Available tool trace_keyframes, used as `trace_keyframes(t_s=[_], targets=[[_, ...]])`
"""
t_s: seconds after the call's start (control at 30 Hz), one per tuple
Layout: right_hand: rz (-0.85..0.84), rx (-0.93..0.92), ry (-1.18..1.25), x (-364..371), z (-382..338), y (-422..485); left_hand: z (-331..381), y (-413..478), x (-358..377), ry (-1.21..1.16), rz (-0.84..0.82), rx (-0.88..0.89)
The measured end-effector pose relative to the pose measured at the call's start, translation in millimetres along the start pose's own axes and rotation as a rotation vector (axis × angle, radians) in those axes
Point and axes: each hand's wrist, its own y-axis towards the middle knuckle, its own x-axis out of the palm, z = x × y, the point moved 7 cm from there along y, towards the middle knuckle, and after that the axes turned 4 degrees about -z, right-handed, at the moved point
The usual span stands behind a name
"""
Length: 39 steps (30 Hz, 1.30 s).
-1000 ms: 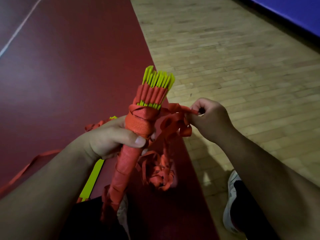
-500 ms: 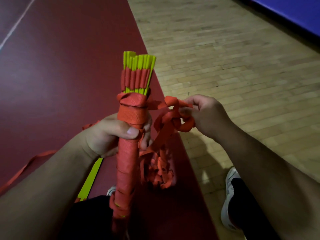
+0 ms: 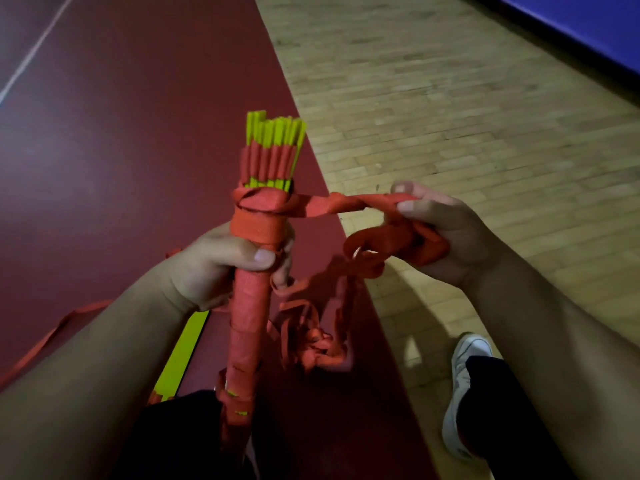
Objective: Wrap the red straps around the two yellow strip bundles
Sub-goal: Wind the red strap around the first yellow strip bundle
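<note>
Red webbing, likely limp: my right hand [image 3: 446,233] pinches the strap [image 3: 346,206] taut. My left hand [image 3: 214,268] grips the stiffer bundle [image 3: 273,133].

Head view, steeply down, close over bundle [image 3: 270,157]

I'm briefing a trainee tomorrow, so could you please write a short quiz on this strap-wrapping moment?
1. True or false: the left hand grips the strap-wrapped bundle.
2. Which hand pulls the red strap taut sideways from the bundle's top? A) left B) right C) neither
3. What colour are the strip ends sticking out above the wrapping?
Key: 1 true. 2 B: the right hand pinches it. 3 yellow.
</note>
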Motion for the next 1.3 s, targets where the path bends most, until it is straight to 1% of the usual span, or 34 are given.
trace_keyframes(t_s=[0.03, 0.07, 0.1, 0.17, 0.2, 0.27, 0.3, 0.33, 0.37, 0.4, 0.43, 0.5, 0.53, 0.57, 0.63, 0.7, 0.73, 0.8, 0.83, 0.87, 0.9, 0.97, 1.03, 1.07, 1.13, 1.17, 1.23, 1.3], targets=[[-0.016, 0.041, -0.06, 2, 3, -1, 2, 0, -4, 0.001, 0.031, 0.016], [-0.005, 0.088, -0.202, 1, 6, -2, 5, -1, -8, 0.001, 0.055, 0.035], [0.023, 0.126, -0.403, 0, 5, -3, 8, -2, -11, -0.001, 0.07, 0.055], [0.142, 0.149, -0.84, -12, 1, -4, 9, -3, -13, -0.006, 0.069, 0.062], [0.244, 0.143, -1.063, -19, -4, -4, 8, -3, -11, -0.007, 0.047, 0.043], [0.528, 0.093, -1.433, -33, -17, -7, 1, -2, -4, -0.005, -0.027, -0.016], [0.658, 0.062, -1.544, -39, -21, -10, -3, -1, -1, -0.002, -0.063, -0.043], [0.752, 0.048, -1.58, -46, -21, -11, -5, 0, 3, -0.001, -0.094, -0.061], [0.819, 0.042, -1.501, -54, -20, -13, -7, 0, 6, -0.007, -0.117, -0.071], [0.85, 0.029, -1.291, -64, -19, -14, -7, 1, 7, -0.018, -0.131, -0.074], [0.799, 0.003, -0.968, -70, -13, -12, -7, 1, 7, -0.032, -0.132, -0.071], [0.538, -0.095, -0.324, -61, -8, -2, -3, 2, 3, -0.047, -0.098, -0.051], [0.412, -0.15, -0.14, -51, -13, -1, 1, 2, 1, -0.042, -0.064, -0.029], [0.32, -0.177, -0.051, -43, -18, -2, 4, 1, -4, -0.032, -0.019, -0.001], [0.131, -0.137, -0.1, -24, -30, -6, 17, 1, -8, 0.007, 0.072, 0.078], [-0.007, -0.008, -0.259, -9, -30, -11, 32, -1, -10, 0.044, 0.157, 0.165], [-0.015, 0.062, -0.401, -6, -31, -16, 42, -1, -7, 0.055, 0.186, 0.201], [0.053, 0.197, -0.792, -5, -36, -23, 61, -2, -2, 0.051, 0.231, 0.236], [0.08, 0.227, -0.966, -1, -45, -25, 72, -1, 0, 0.063, 0.245, 0.249], [0.112, 0.205, -1.056, 5, -56, -25, 86, 1, 6, 0.092, 0.254, 0.256], [0.166, 0.143, -1.067, 14, -74, -26, 105, 1, 15, 0.135, 0.249, 0.278], [0.3, -0.055, -0.963, 34, -120, -29, 153, -2, 39, 0.213, 0.234, 0.339], [0.411, -0.28, -0.925, 65, -179, -41, 213, -9, 68, 0.281, 0.216, 0.42], [0.43, -0.391, -0.903, 86, -211, -51, 248, -16, 86, 0.311, 0.214, 0.469], [0.381, -0.552, -0.835, 134, -263, -73, 312, -36, 121, 0.35, 0.195, 0.584], [0.361, -0.603, -0.844, 154, -280, -81, 333, -42, 133, 0.359, 0.171, 0.631], [0.398, -0.755, -0.985, 192, -317, -104, 374, -64, 163, 0.355, 0.101, 0.745], [0.547, -0.856, -1.117, 206, -334, -120, 391, -82, 185, 0.319, -0.004, 0.798]])
